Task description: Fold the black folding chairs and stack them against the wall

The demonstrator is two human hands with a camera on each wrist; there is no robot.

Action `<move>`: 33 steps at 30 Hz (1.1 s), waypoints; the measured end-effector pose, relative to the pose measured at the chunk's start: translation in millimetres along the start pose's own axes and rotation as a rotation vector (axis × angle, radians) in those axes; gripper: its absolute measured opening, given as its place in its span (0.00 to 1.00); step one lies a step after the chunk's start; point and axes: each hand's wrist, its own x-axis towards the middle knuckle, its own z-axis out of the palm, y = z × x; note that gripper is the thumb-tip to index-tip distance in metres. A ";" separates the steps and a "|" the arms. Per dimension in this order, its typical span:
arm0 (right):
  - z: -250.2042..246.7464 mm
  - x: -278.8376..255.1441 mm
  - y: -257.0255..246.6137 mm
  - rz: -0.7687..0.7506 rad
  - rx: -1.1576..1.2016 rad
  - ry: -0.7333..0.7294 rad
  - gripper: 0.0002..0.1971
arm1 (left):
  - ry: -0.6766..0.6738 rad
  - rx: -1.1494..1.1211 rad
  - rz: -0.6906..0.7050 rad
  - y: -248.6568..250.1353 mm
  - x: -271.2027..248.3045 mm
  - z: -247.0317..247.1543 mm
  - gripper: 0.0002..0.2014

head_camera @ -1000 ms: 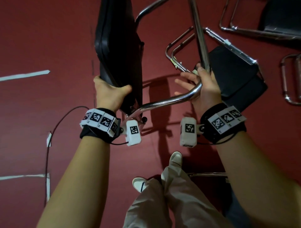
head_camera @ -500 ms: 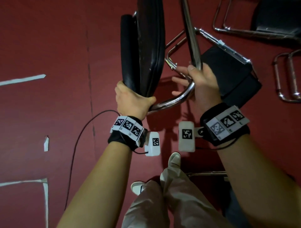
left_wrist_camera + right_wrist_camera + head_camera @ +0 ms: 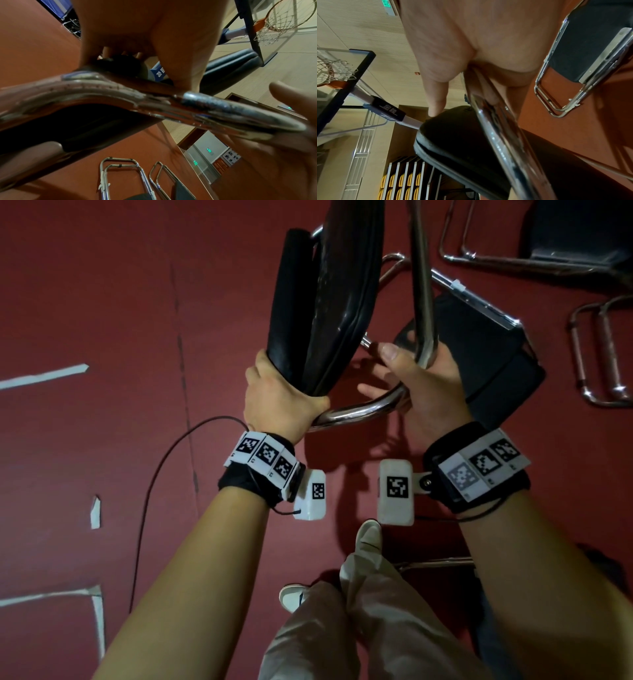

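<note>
Gripping the black padded seat [image 3: 329, 302] of the folding chair with the left hand [image 3: 277, 402], fingers curled around its lower edge. Holding the chrome frame tube [image 3: 423, 302] with the right hand [image 3: 428, 392], thumb over it. Keeping the chair upright above the red floor [image 3: 102, 302], near folded chairs [image 3: 479, 344] lying flat.

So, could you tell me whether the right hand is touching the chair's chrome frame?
Touching: the head view shows the right hand wrapped around the chrome frame at its bend.

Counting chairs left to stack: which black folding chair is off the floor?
The black chrome-framed folding chair gripped by both hands; the other folded chairs lie flat on the red floor.
</note>
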 end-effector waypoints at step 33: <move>5.8 26.2 -24.7 -0.036 -0.095 0.095 0.19 | -0.357 -0.159 0.174 5.7 28.7 5.0 0.36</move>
